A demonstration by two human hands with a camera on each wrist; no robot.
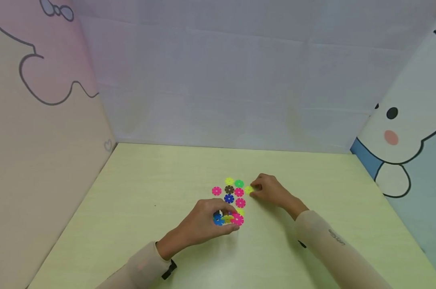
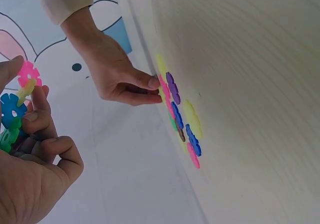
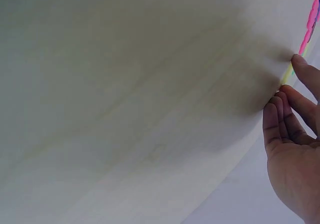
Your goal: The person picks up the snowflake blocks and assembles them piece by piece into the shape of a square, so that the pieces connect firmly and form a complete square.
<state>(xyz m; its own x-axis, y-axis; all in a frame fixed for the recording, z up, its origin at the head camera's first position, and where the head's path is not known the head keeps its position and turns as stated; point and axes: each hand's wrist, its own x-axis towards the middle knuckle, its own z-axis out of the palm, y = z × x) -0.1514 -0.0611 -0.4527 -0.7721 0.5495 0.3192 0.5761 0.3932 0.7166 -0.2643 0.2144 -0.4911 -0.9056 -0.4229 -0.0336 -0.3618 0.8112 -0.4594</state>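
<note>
The right hand (image 1: pixel 272 190) pinches a yellow disc (image 1: pixel 248 190), and the left hand (image 1: pixel 203 222) grips a chain of joined discs (image 1: pixel 227 219), both at lower centre of the head view. Just beyond the left hand, loose discs (image 1: pixel 229 198) lie flat on the pale table (image 1: pixel 149 172).

The head view is evenly lit, soft shadows falling on the table (image 1: pixel 268 253) at lower centre; the right wrist view is dimmer, with blurred shadows beside the right hand (image 3: pixel 294 166).
</note>
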